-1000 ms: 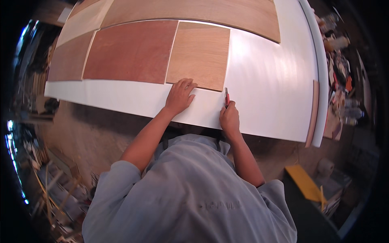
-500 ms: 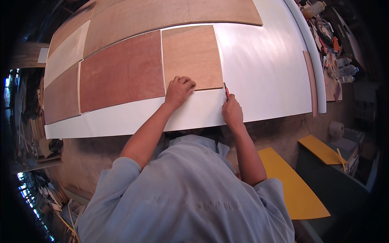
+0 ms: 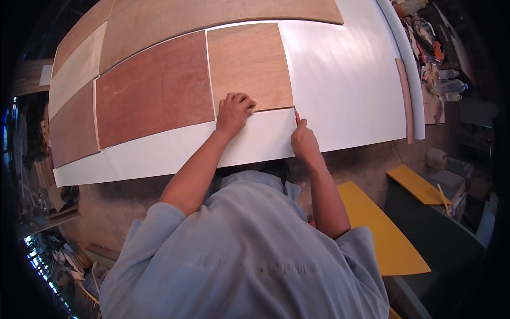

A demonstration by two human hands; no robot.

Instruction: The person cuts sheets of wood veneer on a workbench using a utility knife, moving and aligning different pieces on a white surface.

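Note:
A light-brown plywood panel (image 3: 249, 58) lies on a large white sheet (image 3: 345, 90). At the panel's near left corner, my left hand (image 3: 234, 112) presses down with its fingers curled over the near edge. My right hand (image 3: 305, 141) is closed around a slim red-handled cutter knife (image 3: 297, 116). Its blade tip meets the panel's near right corner, where the white sheet begins. To the left of this panel lies a reddish-brown plywood panel (image 3: 154, 87), with a thin white gap between them.
More plywood panels (image 3: 212, 15) cover the far and left parts of the sheet. A narrow wood strip (image 3: 405, 101) lies near the sheet's rolled right edge (image 3: 411, 80). Yellow boards (image 3: 380, 234) rest below on the right. Plastic bottles (image 3: 451, 86) and clutter stand at far right.
The view has shifted, so the panels sit slightly higher in the picture. The knife tip has slid slightly toward me, to the panel's corner. My left hand keeps its place on the panel.

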